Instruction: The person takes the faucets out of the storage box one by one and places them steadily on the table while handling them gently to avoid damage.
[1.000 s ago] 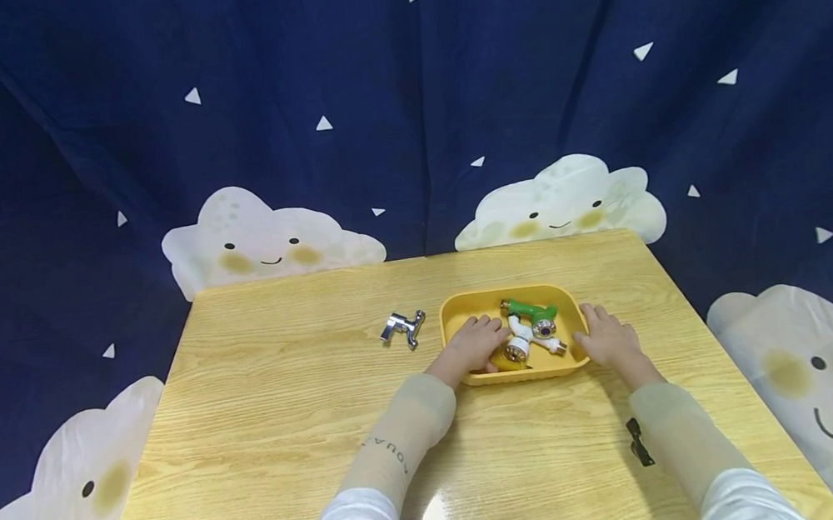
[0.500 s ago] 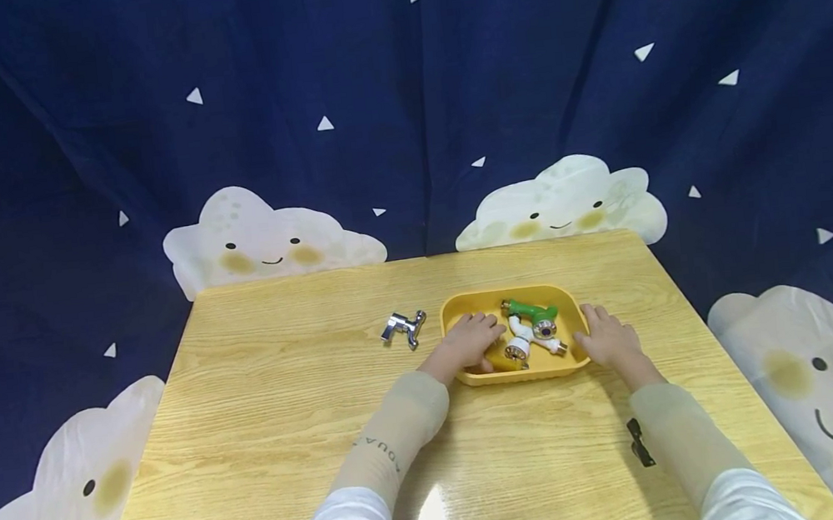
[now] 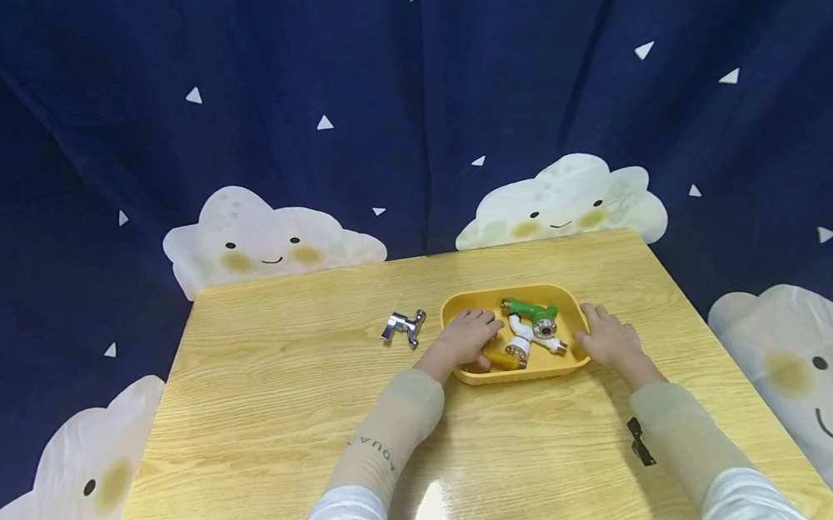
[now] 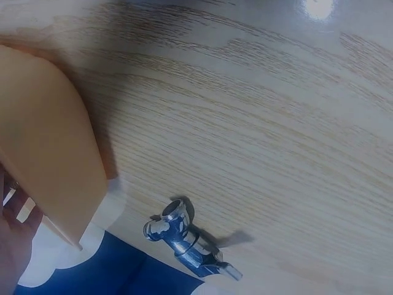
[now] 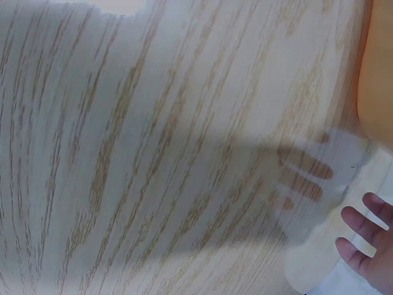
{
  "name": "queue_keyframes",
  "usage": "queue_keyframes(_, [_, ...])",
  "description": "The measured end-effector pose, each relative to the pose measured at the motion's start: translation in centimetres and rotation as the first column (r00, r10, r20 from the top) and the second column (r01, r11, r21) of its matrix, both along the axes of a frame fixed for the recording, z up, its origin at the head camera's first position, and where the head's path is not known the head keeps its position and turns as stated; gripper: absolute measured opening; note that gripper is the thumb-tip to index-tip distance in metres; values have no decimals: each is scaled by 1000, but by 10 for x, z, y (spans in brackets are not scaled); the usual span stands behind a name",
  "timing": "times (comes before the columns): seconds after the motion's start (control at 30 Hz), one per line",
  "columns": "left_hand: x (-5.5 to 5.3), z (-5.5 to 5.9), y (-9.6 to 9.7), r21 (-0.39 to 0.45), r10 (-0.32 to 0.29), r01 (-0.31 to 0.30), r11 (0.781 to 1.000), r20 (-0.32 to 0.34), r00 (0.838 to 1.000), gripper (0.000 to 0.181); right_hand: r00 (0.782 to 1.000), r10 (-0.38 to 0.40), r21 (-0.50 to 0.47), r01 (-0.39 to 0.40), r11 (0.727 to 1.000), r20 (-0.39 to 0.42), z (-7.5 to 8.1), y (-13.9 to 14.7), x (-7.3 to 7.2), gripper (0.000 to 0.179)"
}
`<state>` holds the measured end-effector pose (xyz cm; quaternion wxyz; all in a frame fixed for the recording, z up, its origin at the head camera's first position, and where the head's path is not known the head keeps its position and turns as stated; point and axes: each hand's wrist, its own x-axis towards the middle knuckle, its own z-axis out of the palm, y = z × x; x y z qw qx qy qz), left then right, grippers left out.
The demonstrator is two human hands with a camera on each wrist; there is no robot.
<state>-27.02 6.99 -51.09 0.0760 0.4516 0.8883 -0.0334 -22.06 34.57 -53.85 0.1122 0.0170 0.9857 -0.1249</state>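
A yellow plastic tray stands right of the table's middle. Inside it lie a green tap, a white tap and a yellow tap. My left hand reaches over the tray's left side and grips the yellow tap, covering part of it. At the right end, my right hand holds the rim, thumb over the inside; its other fingers are spread in the right wrist view. A chrome tap lies on the table left of the tray, also seen in the left wrist view.
The wooden table ends at a dark blue curtain with white clouds and triangles. Near my right forearm lies a small black object, partly hidden, its kind unclear.
My left hand has shifted slightly left inside the tray, and more of the yellow tap shows beside the white one. My right hand has stayed on the rim.
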Motion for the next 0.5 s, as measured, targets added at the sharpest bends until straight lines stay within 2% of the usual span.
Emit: queue_keyframes(0.5, [-4, 3, -4, 32, 9, -10, 999, 24, 1000, 80, 1000, -6, -1, 6, 1000, 2, 0, -1, 0, 65])
